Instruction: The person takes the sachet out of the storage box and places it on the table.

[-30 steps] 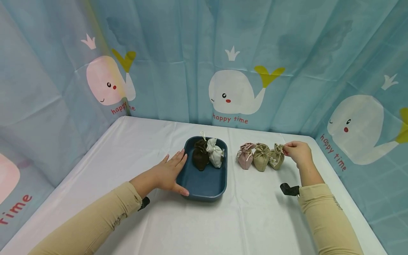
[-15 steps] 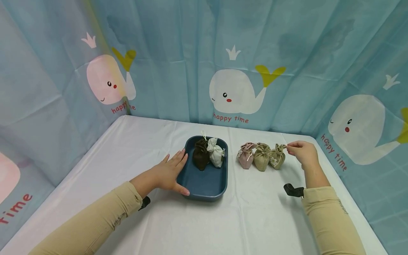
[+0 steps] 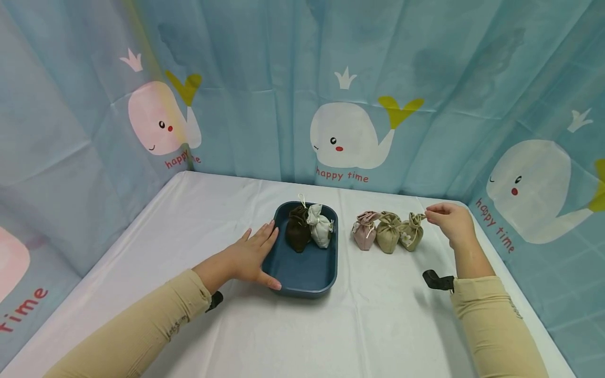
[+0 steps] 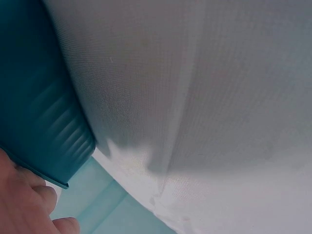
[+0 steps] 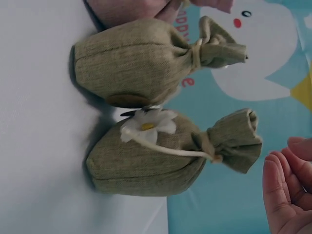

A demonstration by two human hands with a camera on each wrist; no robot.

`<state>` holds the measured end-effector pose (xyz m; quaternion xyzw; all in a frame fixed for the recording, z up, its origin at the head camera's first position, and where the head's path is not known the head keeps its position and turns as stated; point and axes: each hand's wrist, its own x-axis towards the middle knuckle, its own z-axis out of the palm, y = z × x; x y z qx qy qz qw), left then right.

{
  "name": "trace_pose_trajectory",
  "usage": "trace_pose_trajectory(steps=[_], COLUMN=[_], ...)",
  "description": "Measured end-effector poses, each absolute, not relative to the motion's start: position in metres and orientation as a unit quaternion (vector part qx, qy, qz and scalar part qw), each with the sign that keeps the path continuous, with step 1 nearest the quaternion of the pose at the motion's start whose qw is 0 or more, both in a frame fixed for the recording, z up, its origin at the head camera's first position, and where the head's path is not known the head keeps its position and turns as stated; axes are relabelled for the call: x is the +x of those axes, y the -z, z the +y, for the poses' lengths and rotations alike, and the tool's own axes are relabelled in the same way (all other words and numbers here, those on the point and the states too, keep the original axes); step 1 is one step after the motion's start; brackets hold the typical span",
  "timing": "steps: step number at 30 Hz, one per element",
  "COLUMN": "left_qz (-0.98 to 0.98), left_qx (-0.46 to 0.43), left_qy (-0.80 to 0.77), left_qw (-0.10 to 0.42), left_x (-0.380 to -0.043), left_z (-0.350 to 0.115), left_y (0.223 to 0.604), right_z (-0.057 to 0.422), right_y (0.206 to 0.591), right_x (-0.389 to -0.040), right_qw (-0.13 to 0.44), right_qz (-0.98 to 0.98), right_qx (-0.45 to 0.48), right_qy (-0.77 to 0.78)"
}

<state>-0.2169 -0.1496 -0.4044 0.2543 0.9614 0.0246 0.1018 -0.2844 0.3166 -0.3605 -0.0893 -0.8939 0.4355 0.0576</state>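
Note:
In the head view my left hand [image 3: 248, 257] lies with fingers spread along the left rim of a dark blue rectangular tray [image 3: 302, 278]. A dark brown drawstring pouch [image 3: 297, 231] and a white one [image 3: 321, 228] sit inside, toward its far end. To the tray's right, three pouches stand in a row: pink [image 3: 364, 234], olive [image 3: 388, 236], and an olive one with a white flower [image 5: 151, 168]. My right hand [image 3: 451, 223] is just right of the flowered pouch's gathered top. A small gap separates its loosely curved fingers [image 5: 275, 187] from the cloth in the right wrist view.
White cloth [image 3: 283, 336] covers the table. Blue curtains [image 3: 246, 131] printed with whales stand behind it and on both sides. The tray's ribbed outer wall [image 4: 53, 122] shows in the left wrist view. Black wrist-camera mounts [image 3: 437, 281] jut from the sleeves.
My right hand has let go of the flowered pouch's top and moved slightly right and up. That pouch still stands in the row. The left hand has stayed on the tray.

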Motion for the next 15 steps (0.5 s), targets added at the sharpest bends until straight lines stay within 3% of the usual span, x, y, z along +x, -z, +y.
trace_pose_trajectory(steps=[15], left_qz=[0.959], left_qx=[0.265], left_qy=[-0.026], left_qw=[0.098], left_x=[-0.215], left_z=[-0.150], left_y=[0.401], right_z=[0.282], right_y=[0.335], right_x=[-0.280], right_qw=[0.101], right_qz=[-0.903], right_qx=[-0.017], right_qy=[-0.418])
